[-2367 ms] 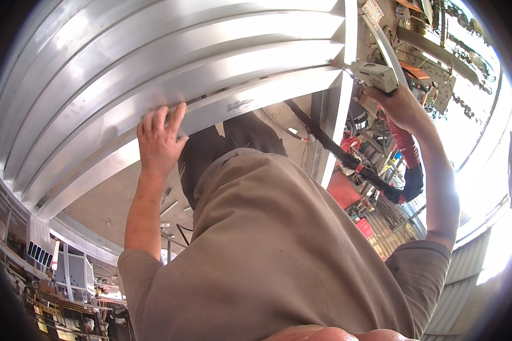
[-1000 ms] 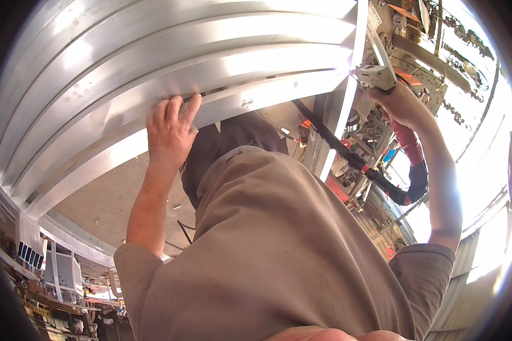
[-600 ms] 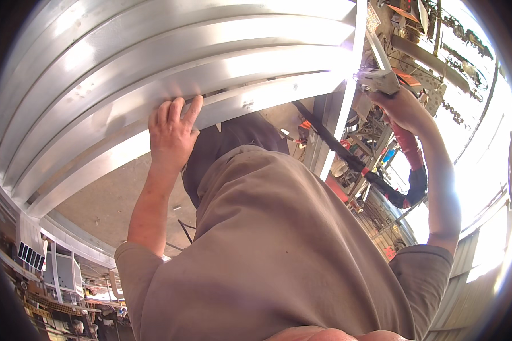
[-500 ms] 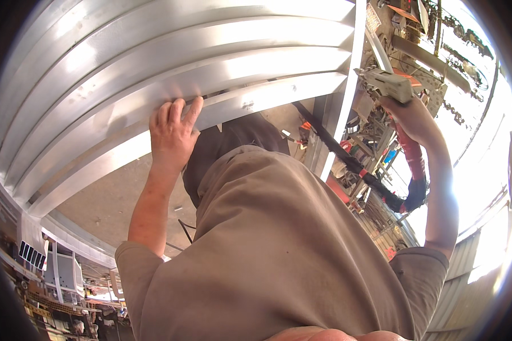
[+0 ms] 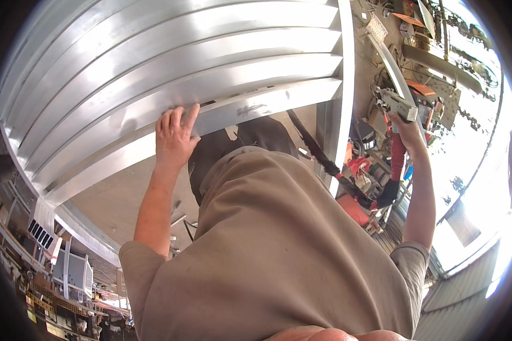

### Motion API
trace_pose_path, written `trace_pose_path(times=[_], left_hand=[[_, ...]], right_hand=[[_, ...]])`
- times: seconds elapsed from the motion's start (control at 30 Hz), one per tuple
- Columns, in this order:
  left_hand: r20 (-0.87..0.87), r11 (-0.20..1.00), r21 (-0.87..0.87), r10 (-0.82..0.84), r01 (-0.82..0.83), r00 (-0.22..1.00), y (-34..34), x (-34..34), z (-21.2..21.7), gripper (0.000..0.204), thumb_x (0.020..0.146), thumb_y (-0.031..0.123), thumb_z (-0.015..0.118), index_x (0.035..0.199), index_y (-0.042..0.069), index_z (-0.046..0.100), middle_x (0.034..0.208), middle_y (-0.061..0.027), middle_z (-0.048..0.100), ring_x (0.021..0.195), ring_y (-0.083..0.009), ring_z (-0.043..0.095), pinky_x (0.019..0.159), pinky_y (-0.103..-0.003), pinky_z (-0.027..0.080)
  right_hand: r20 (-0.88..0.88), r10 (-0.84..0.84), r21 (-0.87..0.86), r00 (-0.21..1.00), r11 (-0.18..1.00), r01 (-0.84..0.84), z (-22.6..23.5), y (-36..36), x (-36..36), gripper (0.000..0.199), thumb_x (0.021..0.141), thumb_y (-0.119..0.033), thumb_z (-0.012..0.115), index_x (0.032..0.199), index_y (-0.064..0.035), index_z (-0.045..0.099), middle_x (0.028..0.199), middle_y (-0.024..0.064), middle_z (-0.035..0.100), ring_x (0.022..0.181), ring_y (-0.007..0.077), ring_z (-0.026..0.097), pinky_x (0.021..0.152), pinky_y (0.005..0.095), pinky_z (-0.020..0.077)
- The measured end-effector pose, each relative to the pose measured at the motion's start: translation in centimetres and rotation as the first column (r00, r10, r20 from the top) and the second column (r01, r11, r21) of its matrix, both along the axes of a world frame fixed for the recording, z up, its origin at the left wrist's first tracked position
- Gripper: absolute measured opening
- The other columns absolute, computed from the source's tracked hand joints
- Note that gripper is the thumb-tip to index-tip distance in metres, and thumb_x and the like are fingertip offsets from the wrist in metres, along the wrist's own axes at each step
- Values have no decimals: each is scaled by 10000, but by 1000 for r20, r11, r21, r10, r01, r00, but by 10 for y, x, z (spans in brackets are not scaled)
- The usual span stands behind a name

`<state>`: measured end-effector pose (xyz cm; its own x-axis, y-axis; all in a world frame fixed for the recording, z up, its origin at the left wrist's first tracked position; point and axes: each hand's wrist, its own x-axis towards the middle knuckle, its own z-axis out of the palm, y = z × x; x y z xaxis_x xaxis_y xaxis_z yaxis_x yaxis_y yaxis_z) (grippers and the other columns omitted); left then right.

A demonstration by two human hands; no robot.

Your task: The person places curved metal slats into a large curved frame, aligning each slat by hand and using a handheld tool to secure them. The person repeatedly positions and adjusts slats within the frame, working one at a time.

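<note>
Handling the pistol-shaped welding gun (image 5: 399, 105) well calls, I judge, for a settled wrist, a slack hose (image 5: 398, 156) and a nozzle pointed away from skin. Neither hand wears a glove, so heat and sharp edges both deserve care; the free hand is best braced well back from any hot joint.

The gun is held outside the louvred metal frame (image 5: 170, 74), past its right side rail (image 5: 346, 68) and near the right end of the near slat (image 5: 233, 112). Its nozzle faces that rail across a visible gap. The right hand (image 5: 406, 131) is wrapped around the grip, below the gun's body; whether a finger presses a trigger cannot be told. The hose, red then black, drops beside the right forearm and bends back toward the rail.

Well apart from the gun, the left hand (image 5: 175, 136) rests near the near slat's middle, fingers lightly bent over its far edge, thumb by its near edge, not clenched. How hard it presses does not show.
</note>
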<state>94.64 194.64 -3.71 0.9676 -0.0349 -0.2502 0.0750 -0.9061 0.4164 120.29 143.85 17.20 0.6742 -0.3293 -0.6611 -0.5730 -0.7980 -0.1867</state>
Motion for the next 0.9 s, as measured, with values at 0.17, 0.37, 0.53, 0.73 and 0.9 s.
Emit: trace_pose_path(times=[0.17,0.37,0.53,0.73,0.9], left_hand=[[56,991,94,88,-93,995,-20,-15,5,901,731,206,875,1540,191,478,1365,-138,521,1271,-379,495,1103,-522,413],[123,917,177,341,-359,932,-59,-44,33,825,827,328,823,1558,204,462,1510,-164,459,1428,-392,425,1222,-590,310],[193,839,140,498,-526,846,-108,-107,40,753,871,368,779,1534,170,484,1500,-172,466,1404,-394,434,1175,-556,356],[-134,479,55,873,-876,469,-158,-188,17,705,887,448,740,1484,141,527,1449,-204,517,1334,-417,513,1113,-531,428],[-186,310,77,938,-948,292,-171,-221,-8,701,914,496,710,1486,134,525,1414,-222,551,1306,-425,546,1085,-528,459]], right_hand=[[-35,-229,184,973,955,231,-79,-142,-27,355,1024,-426,638,1120,-90,703,858,30,673,595,137,610,507,295,481],[-296,-522,400,800,693,600,-199,-261,-75,333,1023,-416,602,1191,-132,648,964,38,655,822,184,646,702,349,546],[-472,-425,348,773,715,606,-294,-311,-104,397,1003,-483,558,1157,-139,681,997,75,719,881,268,692,790,460,572],[-571,-317,380,757,715,586,-328,-300,-145,284,941,-297,635,1146,-102,645,990,35,648,868,218,649,750,399,522],[-473,-371,362,799,745,560,-308,-268,-134,312,956,-302,618,1189,-94,634,1006,40,658,872,212,652,746,395,524]])
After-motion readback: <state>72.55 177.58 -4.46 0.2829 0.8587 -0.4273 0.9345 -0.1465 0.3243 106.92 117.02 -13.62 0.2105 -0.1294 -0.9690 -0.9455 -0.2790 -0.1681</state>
